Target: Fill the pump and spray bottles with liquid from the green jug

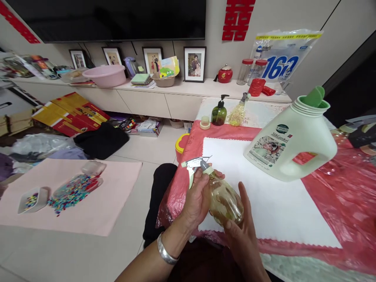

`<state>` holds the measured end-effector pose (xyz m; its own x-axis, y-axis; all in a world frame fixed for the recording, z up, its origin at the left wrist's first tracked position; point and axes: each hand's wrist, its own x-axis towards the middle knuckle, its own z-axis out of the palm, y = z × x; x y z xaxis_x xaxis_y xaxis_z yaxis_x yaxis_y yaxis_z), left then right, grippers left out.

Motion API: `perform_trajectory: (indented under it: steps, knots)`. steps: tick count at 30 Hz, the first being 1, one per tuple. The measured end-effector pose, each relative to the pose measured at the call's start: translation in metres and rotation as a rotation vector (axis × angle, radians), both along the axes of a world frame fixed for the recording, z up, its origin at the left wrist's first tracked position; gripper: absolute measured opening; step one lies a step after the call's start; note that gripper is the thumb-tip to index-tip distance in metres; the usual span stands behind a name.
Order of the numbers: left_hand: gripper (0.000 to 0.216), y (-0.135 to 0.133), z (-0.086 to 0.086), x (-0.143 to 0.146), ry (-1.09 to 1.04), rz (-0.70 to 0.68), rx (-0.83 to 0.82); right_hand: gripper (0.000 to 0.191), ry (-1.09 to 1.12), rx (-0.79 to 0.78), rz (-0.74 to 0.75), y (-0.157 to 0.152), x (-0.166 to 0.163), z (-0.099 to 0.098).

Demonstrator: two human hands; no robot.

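A clear yellowish spray bottle (226,201) lies tilted over the near edge of a white cloth (273,203), its trigger head (196,164) pointing up and left. My left hand (195,199) grips the bottle's neck just below the trigger head; a silver bangle sits on that wrist. My right hand (242,235) cups the bottle's base from below, fingers stretched up along its side. A large white detergent jug (290,143) with a green cap stands on the cloth to the right, apart from both hands.
A red plastic sheet (346,203) covers the table. At its far end stand a green pump bottle (219,113), a second spray bottle (238,111) and a small jar (205,122). On the floor to the left, a pink mat (96,211) holds spilled coloured beads (70,192) and containers.
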<state>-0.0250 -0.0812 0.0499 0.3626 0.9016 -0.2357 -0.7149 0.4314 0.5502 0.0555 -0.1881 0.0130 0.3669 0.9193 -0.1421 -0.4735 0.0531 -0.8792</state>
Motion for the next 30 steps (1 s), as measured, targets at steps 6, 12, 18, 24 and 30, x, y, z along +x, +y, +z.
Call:
perform_trajectory:
  steps: [6, 12, 18, 24, 30]
  knots:
    - [0.032, 0.0, -0.001, -0.001, 0.0, -0.02, -0.005, 0.079, -0.579, 0.129, -0.08, -0.004, 0.003, -0.015]
    - [0.03, 0.0, 0.0, -0.002, 0.017, -0.008, -0.054, 0.075, -0.963, 0.161, -0.113, 0.004, 0.008, -0.004]
    - [0.026, 0.002, 0.0, -0.002, 0.048, 0.012, -0.054, 0.08, -0.927, 0.103, -0.152, -0.001, 0.003, -0.007]
    - [0.031, 0.006, 0.003, -0.01, 0.033, -0.042, -0.037, 0.083, 0.03, -0.124, 0.137, -0.003, 0.005, 0.009]
    - [0.03, 0.006, -0.002, -0.013, 0.023, -0.027, 0.004, 0.099, 0.518, -0.287, 0.267, 0.008, 0.013, 0.021]
